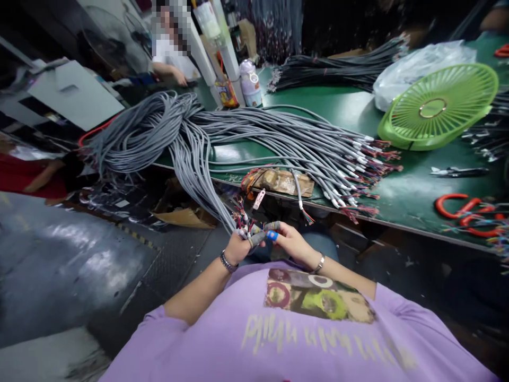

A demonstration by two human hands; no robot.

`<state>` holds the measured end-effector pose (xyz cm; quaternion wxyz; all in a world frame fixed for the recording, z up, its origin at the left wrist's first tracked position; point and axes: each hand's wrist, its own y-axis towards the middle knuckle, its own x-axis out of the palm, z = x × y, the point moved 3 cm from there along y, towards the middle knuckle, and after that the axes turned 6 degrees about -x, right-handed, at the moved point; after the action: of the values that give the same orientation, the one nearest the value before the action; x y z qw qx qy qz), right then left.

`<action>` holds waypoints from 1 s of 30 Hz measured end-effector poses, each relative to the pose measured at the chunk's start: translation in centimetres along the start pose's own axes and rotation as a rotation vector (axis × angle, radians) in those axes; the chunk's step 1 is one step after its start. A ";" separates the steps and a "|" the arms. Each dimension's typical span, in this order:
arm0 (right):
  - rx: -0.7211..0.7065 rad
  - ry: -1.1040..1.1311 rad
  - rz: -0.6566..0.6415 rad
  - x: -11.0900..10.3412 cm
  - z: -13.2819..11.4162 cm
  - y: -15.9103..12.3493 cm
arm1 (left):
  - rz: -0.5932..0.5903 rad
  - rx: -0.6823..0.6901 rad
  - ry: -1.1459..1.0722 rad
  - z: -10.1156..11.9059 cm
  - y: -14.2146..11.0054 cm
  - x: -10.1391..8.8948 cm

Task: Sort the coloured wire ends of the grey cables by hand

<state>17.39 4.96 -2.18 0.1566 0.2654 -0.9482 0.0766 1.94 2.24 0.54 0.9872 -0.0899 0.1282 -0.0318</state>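
In front of my body, my left hand (239, 247) is closed around the end of a bundle of grey cables (202, 183) hanging over the table edge. Short coloured wires (243, 217) fan out of the stripped cable ends above it. My right hand (293, 244) meets it from the right, fingers pinched at the wires; exactly which strands it grips is too small to see. Tape wraps some fingertips, and a blue band (272, 235) is on a right-hand finger. The rest of the cables (278, 127) lie across the table, white-collared ends to the right.
The green table (342, 109) bears a green fan (437, 106), a plastic bag (421, 69), black cables (330, 71), a lilac bottle (250, 84), cutters (459, 172) and red-orange handles (469, 212). A taped cardboard piece (284, 181) sits at its edge. Other people are at the left.
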 end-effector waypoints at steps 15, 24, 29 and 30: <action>-0.087 -0.187 0.118 4.3 1.0 2.1 | -0.060 -0.009 -0.223 -3.6 -0.4 -3.1; -0.042 -0.049 0.271 5.3 0.6 2.0 | -0.035 -0.006 -0.364 -3.9 0.2 -3.2; -0.001 0.180 0.394 4.8 0.2 2.0 | -0.004 -0.009 -0.380 -3.1 0.4 -3.0; -0.005 0.233 0.417 4.5 0.2 1.9 | 0.002 -0.012 -0.394 -3.0 0.4 -2.9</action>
<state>12.69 4.41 -0.94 0.2465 0.0531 -0.9582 0.1352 -1.63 2.37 -1.69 0.9926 -0.1002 -0.0671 -0.0119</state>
